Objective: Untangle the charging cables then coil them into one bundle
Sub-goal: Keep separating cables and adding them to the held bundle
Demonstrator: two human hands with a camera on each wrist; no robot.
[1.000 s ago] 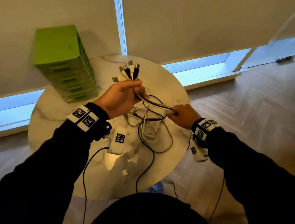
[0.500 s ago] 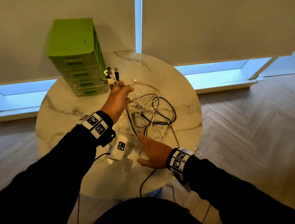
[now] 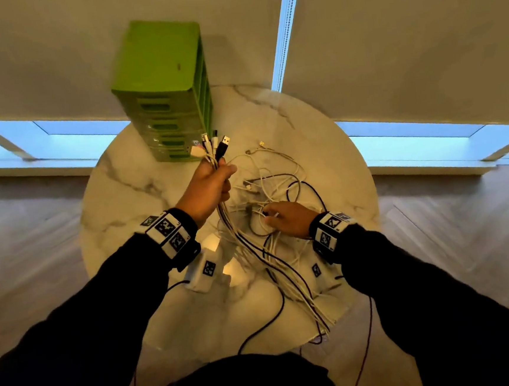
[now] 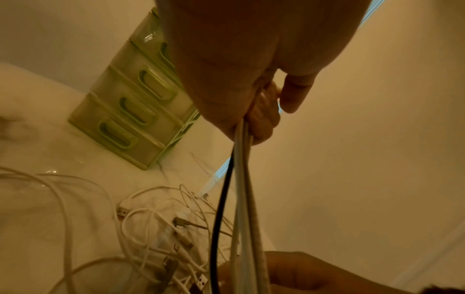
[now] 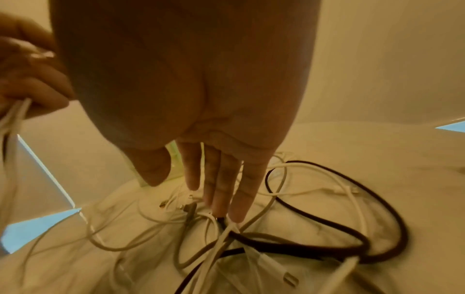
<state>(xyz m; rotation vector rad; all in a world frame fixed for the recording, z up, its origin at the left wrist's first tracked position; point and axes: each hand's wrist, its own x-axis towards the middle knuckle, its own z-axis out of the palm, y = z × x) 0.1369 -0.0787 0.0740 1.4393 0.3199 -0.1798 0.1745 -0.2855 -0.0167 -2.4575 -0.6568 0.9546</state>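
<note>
My left hand (image 3: 212, 181) is raised above the round marble table (image 3: 118, 201) and grips several white and black charging cables near their USB plugs (image 3: 215, 144), which stick up out of the fist. In the left wrist view the gripped cables (image 4: 241, 179) hang straight down from the left hand (image 4: 261, 119). They run to a loose tangle of cables (image 3: 277, 190) on the tabletop. My right hand (image 3: 283, 221) reaches into that tangle with straight fingers (image 5: 221, 191), the tips touching a black cable (image 5: 327, 246) and white ones.
A green stack of small drawers (image 3: 167, 92) stands at the table's far left edge. White tagged camera units (image 3: 203, 271) hang under both wrists. Cable ends trail over the table's near edge (image 3: 317, 332). Blinds and wooden floor surround the table.
My left hand has kept its grip and lifted the plug ends. The right hand moved from the near side of the table into the tangle.
</note>
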